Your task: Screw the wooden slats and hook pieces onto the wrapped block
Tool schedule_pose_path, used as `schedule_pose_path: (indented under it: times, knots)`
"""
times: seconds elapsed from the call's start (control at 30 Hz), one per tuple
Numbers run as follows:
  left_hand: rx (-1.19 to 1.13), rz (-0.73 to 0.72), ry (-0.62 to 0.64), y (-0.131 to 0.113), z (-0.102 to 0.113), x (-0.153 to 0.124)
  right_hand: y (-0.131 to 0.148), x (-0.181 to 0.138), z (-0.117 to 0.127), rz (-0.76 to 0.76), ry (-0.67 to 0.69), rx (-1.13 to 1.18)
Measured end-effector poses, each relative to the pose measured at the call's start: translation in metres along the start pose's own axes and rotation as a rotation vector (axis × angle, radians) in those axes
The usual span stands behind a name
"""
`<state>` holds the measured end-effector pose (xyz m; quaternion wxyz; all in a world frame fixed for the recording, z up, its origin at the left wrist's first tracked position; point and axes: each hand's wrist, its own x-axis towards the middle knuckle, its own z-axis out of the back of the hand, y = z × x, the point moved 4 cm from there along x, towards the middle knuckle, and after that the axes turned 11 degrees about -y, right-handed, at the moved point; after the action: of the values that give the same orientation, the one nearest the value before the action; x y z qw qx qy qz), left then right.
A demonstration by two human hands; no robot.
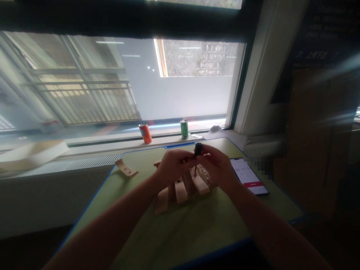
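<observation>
In the head view, a screwdriver [198, 149] with a black handle stands nearly upright, its thin shaft pointing down at a screw in a curved wooden slat. My right hand [218, 163] is closed round the handle. From the other side, my left hand [174, 162] pinches the screwdriver where shaft and handle meet. Beneath both hands lies a wooden assembly [181, 191] of several pale curved slats set side by side, partly hidden by the left hand. A crinkled clear plastic bag [204, 173] shows beside the right hand.
One loose curved wooden piece [126, 169] with two holes lies at the table's left. A phone [249, 176] with a running timer rests at the right. An orange can [145, 134] and a green can [184, 129] stand on the windowsill behind the green table [126, 240].
</observation>
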<state>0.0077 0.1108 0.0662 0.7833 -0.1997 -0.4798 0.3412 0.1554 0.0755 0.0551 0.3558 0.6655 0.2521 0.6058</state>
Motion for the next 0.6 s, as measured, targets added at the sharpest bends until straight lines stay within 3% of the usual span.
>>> schedule_pose_path:
  times: [0.6]
  knots:
    - [0.047, 0.019, -0.005, 0.0036, -0.0005, 0.0001, -0.0070, 0.0012, -0.0002, -0.031, -0.004, 0.074]
